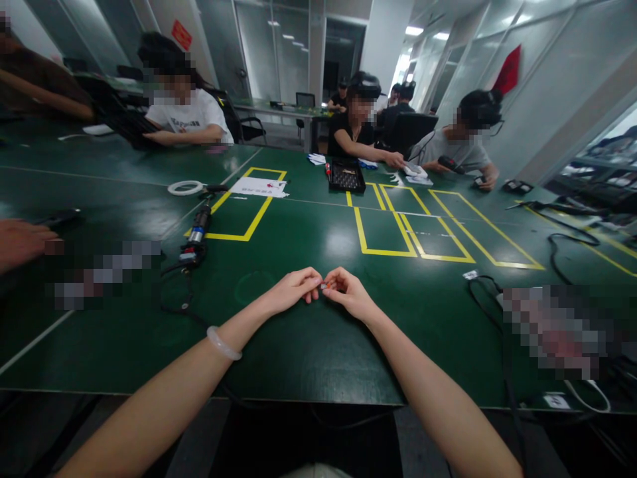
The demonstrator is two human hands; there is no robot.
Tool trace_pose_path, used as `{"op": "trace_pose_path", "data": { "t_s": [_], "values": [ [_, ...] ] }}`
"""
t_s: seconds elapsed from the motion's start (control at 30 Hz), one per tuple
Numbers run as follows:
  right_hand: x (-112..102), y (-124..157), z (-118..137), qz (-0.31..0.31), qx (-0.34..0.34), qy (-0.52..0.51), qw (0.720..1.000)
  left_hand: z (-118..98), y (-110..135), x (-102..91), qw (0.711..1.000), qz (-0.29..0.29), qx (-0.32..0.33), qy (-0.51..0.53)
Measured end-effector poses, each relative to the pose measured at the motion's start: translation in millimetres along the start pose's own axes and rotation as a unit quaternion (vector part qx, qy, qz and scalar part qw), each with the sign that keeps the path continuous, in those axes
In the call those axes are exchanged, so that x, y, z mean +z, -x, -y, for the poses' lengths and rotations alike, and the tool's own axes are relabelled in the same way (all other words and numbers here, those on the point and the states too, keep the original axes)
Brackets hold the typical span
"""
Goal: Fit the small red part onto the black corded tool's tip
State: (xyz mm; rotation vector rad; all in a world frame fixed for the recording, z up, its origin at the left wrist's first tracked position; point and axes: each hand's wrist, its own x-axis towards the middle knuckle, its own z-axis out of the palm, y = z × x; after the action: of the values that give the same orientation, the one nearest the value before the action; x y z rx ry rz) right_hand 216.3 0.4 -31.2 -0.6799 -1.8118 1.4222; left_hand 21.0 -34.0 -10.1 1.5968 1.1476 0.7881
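Note:
Above the green table (298, 352), my two hands meet at their fingertips around a tiny orange and pale grey piece (324, 285). It is too small for me to tell its kind. My right hand (347, 292) is closed, pinching the piece between thumb and fingers. From the other side, my left hand (298, 290) is closed too, with thumb and forefinger together at the piece's left end. Fingers hide part of it. A pale bangle (223, 343) circles my left wrist.
At the left stands a black and silver power screwdriver (199, 226) with a cable. Farther back are a white sheet (259, 187), a coiled white cord (185, 188) and a black tray (347, 176). Yellow tape (388, 252) marks the table. Cables (480, 299) lie right. Other people sit across.

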Motion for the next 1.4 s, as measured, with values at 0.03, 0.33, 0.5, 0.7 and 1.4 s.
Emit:
{"op": "trace_pose_path", "data": {
  "t_s": [0.03, 0.33, 0.5, 0.7, 1.4],
  "values": [
    [0, 0, 0, 0.002, -0.009, 0.015, 1.0, -1, 1, 1.2, 1.0, 0.005, 0.003, 0.002],
    [0, 0, -5, -0.021, -0.029, 0.073, 0.997, -12, 6, 0.5, 0.994, -0.045, 0.069, -0.069],
    [-2, -1, -7, -0.021, -0.021, 0.071, 0.997, -16, 9, 1.2, 0.982, -0.063, 0.105, -0.142],
    [-1, 0, -1, -0.03, -0.034, 0.11, 0.993, -19, 11, -2.5, 0.976, -0.055, 0.099, -0.187],
    [-6, 2, -1, -0.041, -0.021, 0.153, 0.987, 58, 71, -195.2, 0.757, -0.415, -0.323, -0.387]
  ]
}}
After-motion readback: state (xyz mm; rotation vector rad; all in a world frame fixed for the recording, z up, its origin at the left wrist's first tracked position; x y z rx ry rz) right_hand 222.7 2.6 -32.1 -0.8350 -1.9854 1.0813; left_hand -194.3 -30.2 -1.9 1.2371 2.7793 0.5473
